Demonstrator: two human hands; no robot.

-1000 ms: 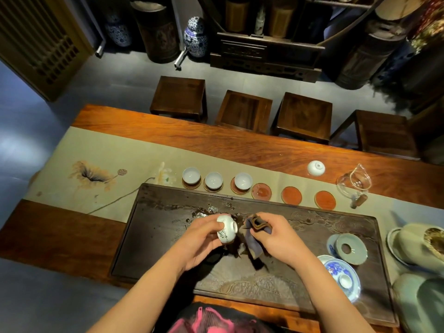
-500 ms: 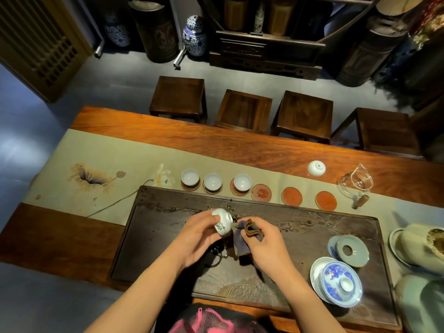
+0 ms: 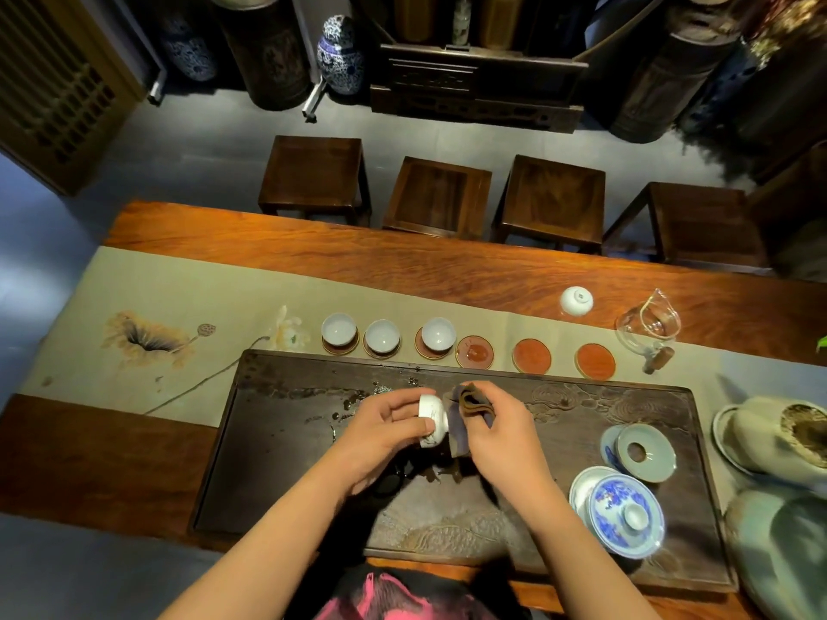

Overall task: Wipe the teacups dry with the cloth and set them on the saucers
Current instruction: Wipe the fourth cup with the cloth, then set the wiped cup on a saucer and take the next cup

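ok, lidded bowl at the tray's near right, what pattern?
Blue floral painting on white, on the lidded bowl; head view, the only one.

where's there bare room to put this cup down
Three saucers stand empty right of the filled ones. The tray's left part is bare but wet. Crowded: tray's right end, with the gaiwan and ring lid.

We're looking at a long reddish wood tabletop (image 3: 447, 270) with a pale painted runner (image 3: 179, 297) across it. Four dark wooden stools (image 3: 313, 172) line the far side on a grey floor (image 3: 201, 149). Behind them there's a dark carved cabinet (image 3: 479, 82), a blue-and-white porcelain jar (image 3: 340, 55) and a lattice wood screen (image 3: 58, 82) on the left. Lighting's pretty dim.
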